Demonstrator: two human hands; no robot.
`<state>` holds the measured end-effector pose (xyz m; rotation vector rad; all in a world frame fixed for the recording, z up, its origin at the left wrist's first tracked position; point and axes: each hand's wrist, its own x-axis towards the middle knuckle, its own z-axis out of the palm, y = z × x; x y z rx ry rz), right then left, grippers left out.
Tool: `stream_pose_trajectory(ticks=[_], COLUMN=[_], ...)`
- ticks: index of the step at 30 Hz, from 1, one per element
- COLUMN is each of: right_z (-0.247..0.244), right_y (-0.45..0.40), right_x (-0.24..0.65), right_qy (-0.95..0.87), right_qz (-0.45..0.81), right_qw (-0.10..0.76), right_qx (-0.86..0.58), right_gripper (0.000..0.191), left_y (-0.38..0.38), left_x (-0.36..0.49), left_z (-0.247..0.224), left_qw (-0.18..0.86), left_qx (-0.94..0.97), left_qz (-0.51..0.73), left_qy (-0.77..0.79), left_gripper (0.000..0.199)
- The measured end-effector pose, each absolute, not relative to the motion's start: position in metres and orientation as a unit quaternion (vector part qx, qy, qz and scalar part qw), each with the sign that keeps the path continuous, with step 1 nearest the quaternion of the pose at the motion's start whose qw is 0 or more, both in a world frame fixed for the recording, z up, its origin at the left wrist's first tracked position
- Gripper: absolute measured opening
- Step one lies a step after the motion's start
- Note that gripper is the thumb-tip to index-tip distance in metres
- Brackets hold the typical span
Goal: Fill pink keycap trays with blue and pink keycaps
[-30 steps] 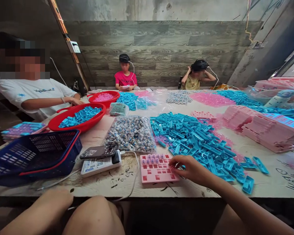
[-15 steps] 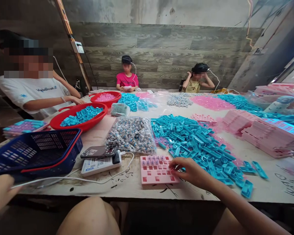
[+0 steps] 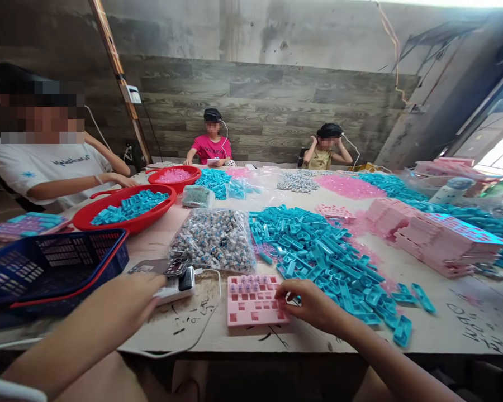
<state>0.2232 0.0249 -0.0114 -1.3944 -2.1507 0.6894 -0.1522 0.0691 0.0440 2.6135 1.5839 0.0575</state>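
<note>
A pink plate with square and rectangular cutouts (image 3: pixel 255 312) lies near the table's front edge. Small clear and whitish pieces fill several cutouts along its far side. My right hand (image 3: pixel 304 298) is at the plate's right edge, fingers bent and closed on that edge. To the left, my left hand (image 3: pixel 129 296) reaches over a white power bank (image 3: pixel 174 290) and a dark phone (image 3: pixel 151 267); its fingers are largely hidden behind the hand. Beyond my right hand spreads a heap of blue plastic key-shaped shells (image 3: pixel 318 251). A clear bag of small grey-white switches (image 3: pixel 213 240) lies behind the plate.
A dark blue basket (image 3: pixel 67 245) and red bowls (image 3: pixel 163 209) stand on the left. Pink plates (image 3: pixel 440 240) are stacked at right. A white cable (image 3: pixel 209 329) loops over the table's front edge. Three people sit around the table, one (image 3: pixel 58 162) at the left.
My left hand has left the white cable at the far left and moved right, over the phone and power bank. My right hand stays by the pink plate. The view has shifted slightly.
</note>
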Motion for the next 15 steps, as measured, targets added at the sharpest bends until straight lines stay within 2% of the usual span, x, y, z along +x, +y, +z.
stream_pose_trajectory(ticks=[3, 6, 8, 15], right_z=[-0.009, -0.007, -0.007, -0.013], right_y=[0.023, 0.022, 0.022, 0.03], right_x=[0.223, 0.223, 0.224, 0.228], right_qy=[-0.784, -0.784, -0.783, -0.745], right_qz=[0.257, 0.26, 0.263, 0.318], right_qw=[0.245, 0.248, 0.253, 0.275], right_qx=[-0.509, -0.506, -0.505, -0.517], right_gripper=[0.019, 0.02, 0.02, 0.017], left_y=[0.102, 0.142, 0.162, 0.176], left_x=[-0.083, -0.049, -0.043, -0.052], left_z=[0.055, 0.042, 0.027, -0.015], left_qw=[0.021, 0.046, 0.082, 0.108], left_qx=[0.896, 0.916, 0.924, 0.926], left_qz=[-0.004, 0.063, 0.07, 0.134], left_qy=[0.443, 0.393, 0.368, 0.337], left_gripper=[0.015, 0.012, 0.013, 0.026])
